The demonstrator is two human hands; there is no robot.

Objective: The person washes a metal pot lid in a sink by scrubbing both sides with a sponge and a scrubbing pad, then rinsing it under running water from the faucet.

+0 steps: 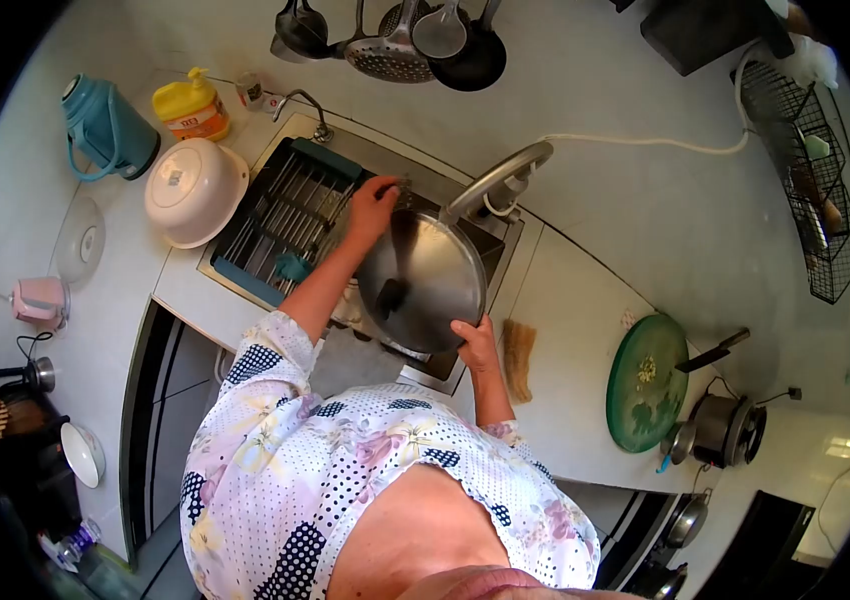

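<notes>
Over the sink (507,232) a round, shiny metal lid (435,270) with a black knob is held tilted. My right hand (478,345) grips its lower right rim, thumb on the upper face. My left hand (375,205) is at the lid's upper left, fingers drawn together by a small greyish mesh-like thing; what they hold is too small to tell. Beneath my left forearm a drying rack (290,215) with dark green ends spans the left of the sink. The thick curved metal faucet (495,180) rises just behind the lid.
A pink basin (195,192), yellow bottle (191,105) and blue thermos (110,130) stand at the left. Right of the sink lie a brown cloth-like piece (518,360) and a green board (645,385) with chopped bits and a knife (713,352). Ladles (385,55) hang above.
</notes>
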